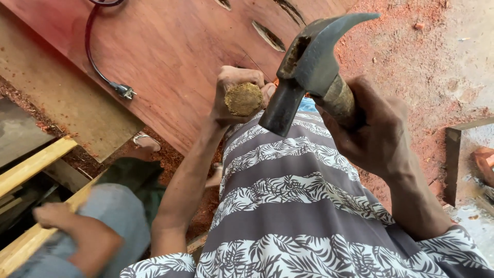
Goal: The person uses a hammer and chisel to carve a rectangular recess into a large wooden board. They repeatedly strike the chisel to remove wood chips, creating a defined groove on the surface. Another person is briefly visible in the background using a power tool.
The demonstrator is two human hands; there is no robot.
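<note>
1. At the centre of the frame, your left hand [234,92] has its fingers wrapped tight around a round wooden handle [243,99], whose frayed, flattened end faces the camera.
2. Upper right of centre, your right hand [373,128] is clamped on the shaft of a claw hammer [309,67], gripping just below the head.
3. The hammer's striking face sits just beside the handle's end, at its right; whether they touch cannot be told. The claw curves toward the upper right.
4. Behind both hands, a reddish board [170,51] fills the upper frame, with red sawdust [391,46] on the ground to its right.
5. At upper left, a dark cord with a plug [125,91] lies on the board.
6. At lower left, another person's hand [51,215] rests near pale wooden slats [31,164], blurred.
</note>
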